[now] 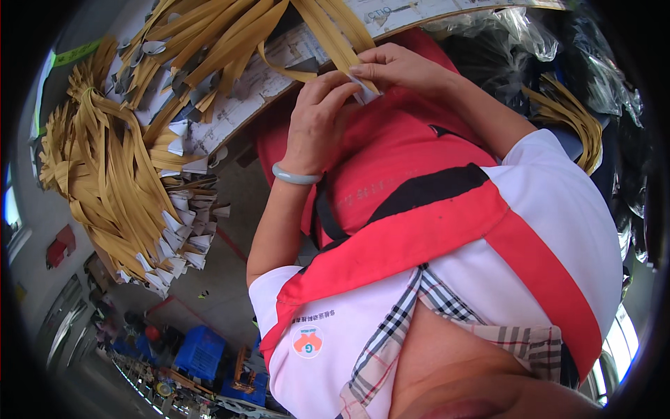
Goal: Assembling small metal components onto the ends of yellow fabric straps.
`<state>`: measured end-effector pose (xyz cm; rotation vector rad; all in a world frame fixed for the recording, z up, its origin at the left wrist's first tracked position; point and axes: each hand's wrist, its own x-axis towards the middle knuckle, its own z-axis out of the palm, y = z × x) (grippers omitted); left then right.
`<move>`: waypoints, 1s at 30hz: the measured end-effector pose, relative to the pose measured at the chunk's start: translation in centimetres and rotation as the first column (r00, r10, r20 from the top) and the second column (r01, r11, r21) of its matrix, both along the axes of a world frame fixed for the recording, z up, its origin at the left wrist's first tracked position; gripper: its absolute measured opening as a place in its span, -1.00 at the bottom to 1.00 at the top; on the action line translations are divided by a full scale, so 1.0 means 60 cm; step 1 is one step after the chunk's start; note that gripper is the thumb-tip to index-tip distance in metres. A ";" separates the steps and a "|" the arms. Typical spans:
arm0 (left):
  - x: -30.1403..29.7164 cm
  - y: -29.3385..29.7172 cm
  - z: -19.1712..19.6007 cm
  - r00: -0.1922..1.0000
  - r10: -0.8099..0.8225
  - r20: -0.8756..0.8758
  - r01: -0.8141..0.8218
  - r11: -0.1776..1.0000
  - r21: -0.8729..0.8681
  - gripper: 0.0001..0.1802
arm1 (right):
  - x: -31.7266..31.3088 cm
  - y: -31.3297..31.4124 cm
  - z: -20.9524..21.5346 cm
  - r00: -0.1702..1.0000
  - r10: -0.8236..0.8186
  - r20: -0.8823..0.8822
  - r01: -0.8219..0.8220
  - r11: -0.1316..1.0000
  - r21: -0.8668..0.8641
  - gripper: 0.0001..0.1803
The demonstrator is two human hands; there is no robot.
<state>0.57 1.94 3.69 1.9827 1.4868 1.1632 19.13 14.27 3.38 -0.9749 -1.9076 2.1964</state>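
Two long mustard-yellow zipper strips (333,40) run down from the table's far side to my hands at its near edge. My left hand (315,115), with a pale bangle on the wrist, is closed with bent fingers at the white tab (363,91) on a strip's end. From the other side, my right hand (401,68) pinches the same end between thumb and fingers. The fingertips partly hide the tab. Both hands are close together, just in front of my red apron (398,150).
More yellow strips with grey ends (202,49) lie across the worktable (262,84). A thick tied bundle (105,160) with white ends hangs at the left. Clear plastic bags (523,35) and another looped strip bundle (576,122) are at the right. Blue crates (200,351) stand behind.
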 end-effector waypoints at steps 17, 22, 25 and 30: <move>-0.006 0.028 0.023 0.980 -0.195 -0.032 0.182 0.954 -0.238 -0.75 | -0.009 0.004 -0.007 0.998 -0.066 0.003 0.065 0.973 -0.223 -0.72; -0.027 0.037 0.022 0.885 -0.090 0.458 0.201 0.959 -0.199 -0.84 | -0.011 -0.006 0.011 0.962 -0.185 -0.199 0.157 0.977 -0.147 -0.73; -0.038 0.037 0.013 0.772 -0.045 0.635 0.215 0.957 -0.193 -0.84 | -0.015 -0.013 0.040 0.924 -0.047 -0.378 0.073 0.996 0.056 -0.79; -0.039 0.036 0.022 0.509 0.065 0.858 0.264 0.937 -0.228 -0.92 | -0.021 0.003 0.052 0.904 0.042 -0.425 0.001 0.995 0.101 -0.81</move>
